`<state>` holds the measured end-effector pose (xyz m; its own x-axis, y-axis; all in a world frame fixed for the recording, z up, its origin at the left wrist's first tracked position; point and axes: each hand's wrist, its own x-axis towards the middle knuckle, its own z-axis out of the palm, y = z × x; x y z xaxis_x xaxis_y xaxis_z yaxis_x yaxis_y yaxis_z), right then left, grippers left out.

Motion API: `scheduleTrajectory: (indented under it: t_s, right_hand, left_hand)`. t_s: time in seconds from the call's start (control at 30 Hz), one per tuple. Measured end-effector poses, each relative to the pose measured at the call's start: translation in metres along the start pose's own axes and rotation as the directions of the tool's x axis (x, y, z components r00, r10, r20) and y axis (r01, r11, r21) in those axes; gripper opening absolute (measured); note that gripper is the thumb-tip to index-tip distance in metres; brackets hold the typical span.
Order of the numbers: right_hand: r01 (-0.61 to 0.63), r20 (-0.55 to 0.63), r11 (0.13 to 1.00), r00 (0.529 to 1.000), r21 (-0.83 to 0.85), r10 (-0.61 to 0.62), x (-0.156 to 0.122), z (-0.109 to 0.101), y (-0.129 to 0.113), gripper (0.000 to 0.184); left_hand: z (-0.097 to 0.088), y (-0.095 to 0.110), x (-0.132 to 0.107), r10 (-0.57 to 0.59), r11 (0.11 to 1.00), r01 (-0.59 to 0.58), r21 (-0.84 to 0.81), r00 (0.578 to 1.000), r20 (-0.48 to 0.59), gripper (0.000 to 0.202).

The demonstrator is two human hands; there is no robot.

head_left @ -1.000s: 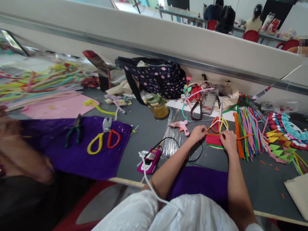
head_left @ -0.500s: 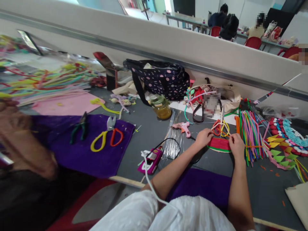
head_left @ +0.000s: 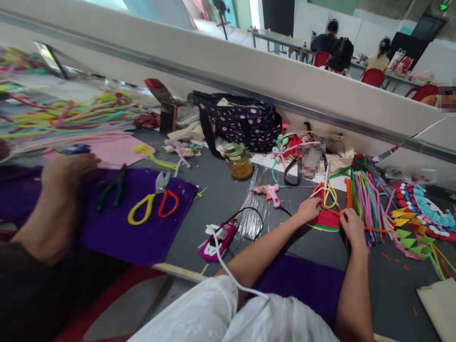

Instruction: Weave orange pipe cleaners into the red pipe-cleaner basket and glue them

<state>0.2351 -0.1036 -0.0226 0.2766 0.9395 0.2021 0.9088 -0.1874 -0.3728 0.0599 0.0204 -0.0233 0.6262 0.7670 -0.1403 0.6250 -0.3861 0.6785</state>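
Left hand [head_left: 311, 210] and right hand [head_left: 353, 225] pinch the red-and-green piece [head_left: 325, 221] at its corners, right of frame centre; best kept level.

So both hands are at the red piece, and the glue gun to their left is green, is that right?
Not quite: the head view shows that the glue gun is pink, not green. It does lie left of the left hand and right hand, both at the red piece.
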Motion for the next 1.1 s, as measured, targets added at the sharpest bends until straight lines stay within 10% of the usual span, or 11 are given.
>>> scheduleTrajectory:
  t_s: [1.1]
  right_hand:
    - [0.065, -0.014, 0.991, 0.998, 0.12, -0.064, 0.014, 0.023, -0.004, 0.023]
  left_hand:
    - [-0.003, -0.003, -0.002, 0.132, 0.959, -0.092, 0.267, 0.982, -0.136, 0.018]
